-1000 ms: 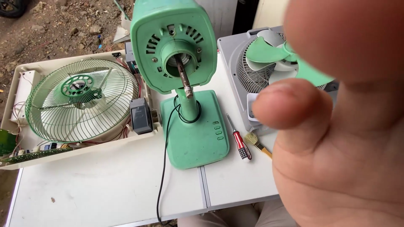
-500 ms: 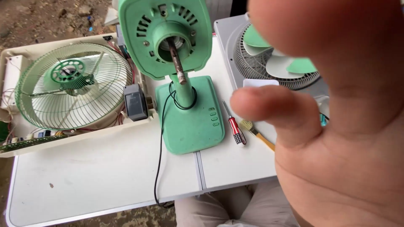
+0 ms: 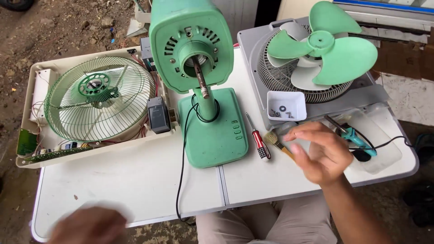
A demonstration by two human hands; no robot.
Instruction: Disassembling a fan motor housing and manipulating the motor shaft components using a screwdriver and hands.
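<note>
Green plastic desk fan body [image 3: 205,86], blade and guard removed, bare motor shaft showing, stands upright at the middle of the white folding table [image 3: 135,180]; its black cord [image 3: 181,171] runs off the near edge.

Right hand [image 3: 321,151]: hovers blurred over the table's right half, fingers loosely spread and holding nothing, fingertips just above a small wooden-handled brush [image 3: 278,143].

Left hand [image 3: 88,226]: blurred at the near left corner; whether its fingers are spread or closed cannot be told.

Red-and-black handled screwdriver [image 3: 258,138]: flat on the table, between the fan base and the brush.

Small white square tray [image 3: 286,105] with screws and washers: on the grey box-fan housing [image 3: 253,49] at the far right edge.

Green three-blade propeller [image 3: 323,45]: resting on that housing's grille.

Green wire guard [image 3: 97,101]: lying in a cream open casing [image 3: 31,90] at the left edge.
</note>
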